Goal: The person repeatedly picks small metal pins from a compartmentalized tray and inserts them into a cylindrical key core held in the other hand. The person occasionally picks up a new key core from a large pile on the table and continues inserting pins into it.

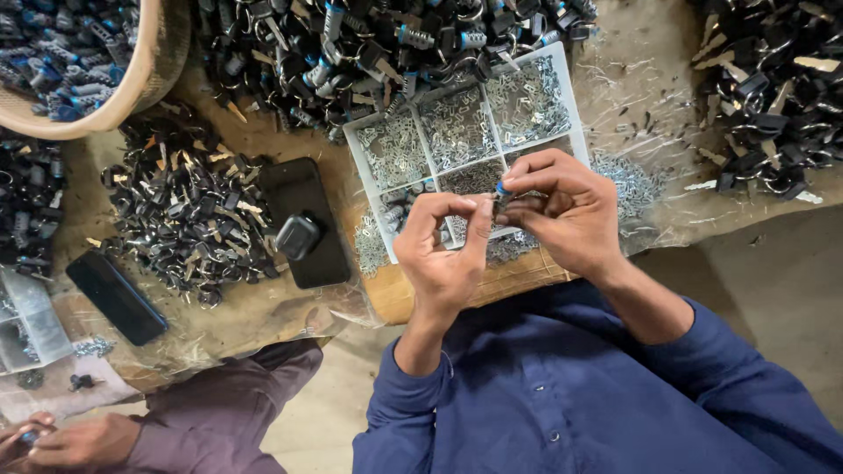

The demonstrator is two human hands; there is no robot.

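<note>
Head view, read from the left: a co-worker's hand [83, 441] in a dark maroon sleeve sits at the bottom left corner, fingers closed round something too small to make out. Above it lies a clear plastic package [31, 320] with small metal bits beside it, then a slim black phone [116, 297] flat on the brown table [255, 320]. At the top left a woven basket [145, 75] holds black and blue parts. Right of the slim phone spreads a pile of black keys and lock parts [184, 215], and beside it a second black phone [303, 219] with a small black cube-shaped case [299, 235] resting on it. Next comes a white compartment tray [566, 96], square cells filled with tiny silver pins. In front of the tray the person's left hand [443, 250] has thumb and forefinger pinched narrow, the other fingers curled in. Touching it, the right hand [566, 211] grips a small blue-capped lock cylinder [502, 193] between thumb and fingertips, held above the tray's near edge. Loose silver pins [637, 180] lie on crinkled clear plastic to the right, and a further heap of black parts [773, 88] fills the top right corner.
</note>
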